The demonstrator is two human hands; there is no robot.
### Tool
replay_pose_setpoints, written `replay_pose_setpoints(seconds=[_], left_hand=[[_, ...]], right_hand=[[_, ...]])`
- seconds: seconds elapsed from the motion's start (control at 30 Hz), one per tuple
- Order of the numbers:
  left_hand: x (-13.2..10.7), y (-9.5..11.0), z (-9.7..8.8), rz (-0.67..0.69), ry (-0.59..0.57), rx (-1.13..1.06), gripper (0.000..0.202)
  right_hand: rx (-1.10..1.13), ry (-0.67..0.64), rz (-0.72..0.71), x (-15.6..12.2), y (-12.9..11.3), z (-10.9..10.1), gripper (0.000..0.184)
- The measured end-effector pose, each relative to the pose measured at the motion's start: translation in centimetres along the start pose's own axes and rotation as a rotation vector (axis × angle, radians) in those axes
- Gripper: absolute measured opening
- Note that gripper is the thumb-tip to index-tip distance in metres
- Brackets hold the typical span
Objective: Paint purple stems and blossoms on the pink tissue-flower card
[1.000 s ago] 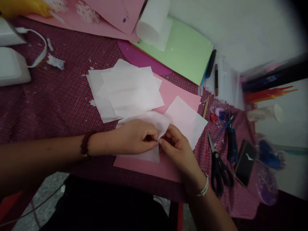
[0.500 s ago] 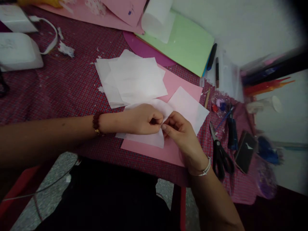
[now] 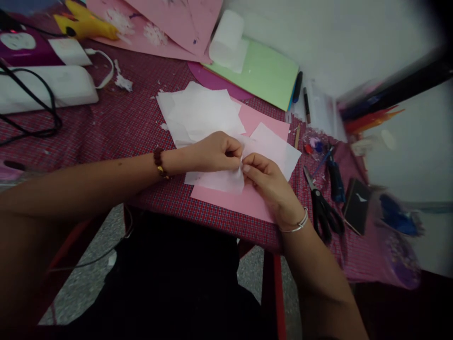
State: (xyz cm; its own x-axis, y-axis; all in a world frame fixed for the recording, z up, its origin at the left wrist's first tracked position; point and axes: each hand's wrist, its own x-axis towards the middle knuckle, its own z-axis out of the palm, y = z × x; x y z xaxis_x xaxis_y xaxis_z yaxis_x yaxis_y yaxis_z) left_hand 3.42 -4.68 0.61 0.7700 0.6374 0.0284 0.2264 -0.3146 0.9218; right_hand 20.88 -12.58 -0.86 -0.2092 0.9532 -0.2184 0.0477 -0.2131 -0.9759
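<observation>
My left hand (image 3: 215,152) and my right hand (image 3: 267,182) meet over a thin white tissue sheet (image 3: 221,180), and both pinch its edge where they touch. The sheet lies on a pink paper sheet (image 3: 247,200) near the front edge of the table. A loose stack of white tissue sheets (image 3: 198,113) sits just behind my left hand. Another white sheet (image 3: 279,148) lies behind my right hand.
Black scissors (image 3: 323,208), a blue tool (image 3: 334,179) and a small black box (image 3: 357,205) lie right of my right hand. A green sheet (image 3: 262,75), a white roll (image 3: 226,42), pens (image 3: 300,92), a yellow glue gun (image 3: 85,26) and white boxes (image 3: 46,87) with cables sit behind on the red checked cloth (image 3: 106,127).
The view has tilted down and back, so the table sits higher in frame. Both hands stay pinched on the tissue sheet, working its edge with small finger movements.
</observation>
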Motion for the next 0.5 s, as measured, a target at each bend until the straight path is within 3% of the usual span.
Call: replay_pose_setpoints(seconds=[0.2, 0.5], left_hand=[[-0.5, 0.3, 0.1, -0.097, -0.147, -0.14, 0.004], [-0.4, -0.7, 0.5, -0.043, -0.16, -0.174, 0.006]], right_hand=[[-0.091, -0.02, -0.009, -0.1, -0.1, 0.2, 0.014], [-0.097, -0.056, 0.002, -0.1, -0.2, 0.0, 0.007]])
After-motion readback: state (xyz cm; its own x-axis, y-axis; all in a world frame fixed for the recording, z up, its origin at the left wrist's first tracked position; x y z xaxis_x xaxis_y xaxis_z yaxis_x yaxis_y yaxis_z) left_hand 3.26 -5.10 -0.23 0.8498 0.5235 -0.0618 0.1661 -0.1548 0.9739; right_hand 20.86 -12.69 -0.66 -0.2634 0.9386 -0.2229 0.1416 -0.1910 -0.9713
